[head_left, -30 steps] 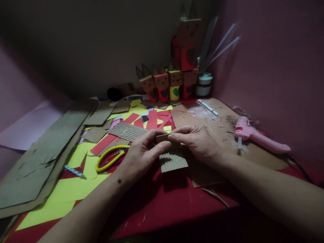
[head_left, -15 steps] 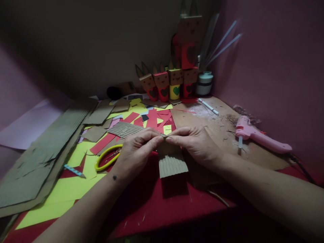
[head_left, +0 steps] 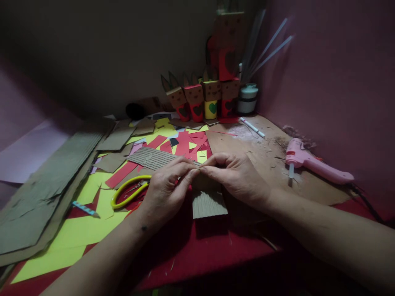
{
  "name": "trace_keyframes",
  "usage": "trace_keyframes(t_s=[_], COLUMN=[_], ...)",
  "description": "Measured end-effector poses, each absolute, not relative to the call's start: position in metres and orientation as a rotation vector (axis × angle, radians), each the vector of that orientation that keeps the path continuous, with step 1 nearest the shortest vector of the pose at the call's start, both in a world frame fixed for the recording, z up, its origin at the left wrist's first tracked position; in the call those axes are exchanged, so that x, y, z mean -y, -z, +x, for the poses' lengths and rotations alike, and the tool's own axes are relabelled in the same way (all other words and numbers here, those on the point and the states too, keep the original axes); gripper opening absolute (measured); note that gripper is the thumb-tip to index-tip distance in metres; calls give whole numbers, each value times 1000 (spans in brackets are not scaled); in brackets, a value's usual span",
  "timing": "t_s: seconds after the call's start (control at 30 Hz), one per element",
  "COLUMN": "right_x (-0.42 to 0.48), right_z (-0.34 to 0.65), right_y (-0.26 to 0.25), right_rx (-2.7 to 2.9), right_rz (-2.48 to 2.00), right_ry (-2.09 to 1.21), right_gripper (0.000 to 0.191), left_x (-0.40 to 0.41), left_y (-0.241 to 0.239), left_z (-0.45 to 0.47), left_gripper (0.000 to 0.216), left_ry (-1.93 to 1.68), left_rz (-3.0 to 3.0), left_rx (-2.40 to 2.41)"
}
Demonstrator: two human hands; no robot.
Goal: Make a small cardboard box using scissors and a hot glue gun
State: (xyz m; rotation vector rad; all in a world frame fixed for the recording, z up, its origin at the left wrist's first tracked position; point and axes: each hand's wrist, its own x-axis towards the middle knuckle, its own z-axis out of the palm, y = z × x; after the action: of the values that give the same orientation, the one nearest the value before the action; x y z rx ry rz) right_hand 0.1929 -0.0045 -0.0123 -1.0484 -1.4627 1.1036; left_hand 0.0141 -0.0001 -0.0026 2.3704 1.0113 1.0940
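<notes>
A strip of corrugated cardboard point(head_left: 210, 203) is pinched between my two hands above the red tabletop. My left hand point(head_left: 169, 185) grips its upper edge with thumb and forefinger. Against it, my right hand point(head_left: 236, 174) pinches the same edge, the thumb tips almost meeting. The lower part of the strip hangs toward me, ridges showing. Behind my left fingers lies another ridged cardboard piece point(head_left: 151, 158); whether it joins the held strip is hidden. Yellow-handled scissors point(head_left: 119, 201) rest beside my left wrist, partly covered by it.
A pink glue gun point(head_left: 321, 164) stands at the right. Red and yellow paper scraps point(head_left: 182, 146) and large cardboard sheets point(head_left: 46, 197) cover the left. A blue pencil point(head_left: 85, 209) lies there. Several cardboard animal figures point(head_left: 195, 102) and a pale jar point(head_left: 247, 98) stand at the back.
The view has shifted slightly, so the background sits a little further left and higher. Both hands keep their pinch on the cardboard, whose hanging part is tilted slightly differently.
</notes>
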Motion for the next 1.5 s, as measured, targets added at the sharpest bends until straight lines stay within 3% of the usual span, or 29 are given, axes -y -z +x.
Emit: trace_keyframes(t_s=[0.37,0.7,0.93,1.07,1.2,1.37,1.5], right_x=[-6,-8,-6,-6,-8,-10,-12], right_z=[194,198,194,194,195,195,195], right_y=[15,13,15,14,14,18,21], right_rx=[1186,1153,1222,1267,1281,1187,1067], right_rz=[-968,-993,-930,-930,-973,-786,-878], right_ry=[-1461,-1339,-1557,-1442,-1376,-1632,-1734], right_gripper=[8,8,10,8,11,29,28], left_x=[-3,-2,-1,-4,-6,-6,-7], left_y=[-3,-15,-13,-13,-15,-14,-12], left_z=[12,14,13,12,12,13,12], left_gripper=[19,22,20,21,18,17,21], left_ry=[-1123,-771,-921,-862,-794,-853,-897], left_rz=[2099,1637,1616,1594,1576,1561,1501], left_rx=[-1230,-1265,-1301,-1270,-1208,-1225,-1210])
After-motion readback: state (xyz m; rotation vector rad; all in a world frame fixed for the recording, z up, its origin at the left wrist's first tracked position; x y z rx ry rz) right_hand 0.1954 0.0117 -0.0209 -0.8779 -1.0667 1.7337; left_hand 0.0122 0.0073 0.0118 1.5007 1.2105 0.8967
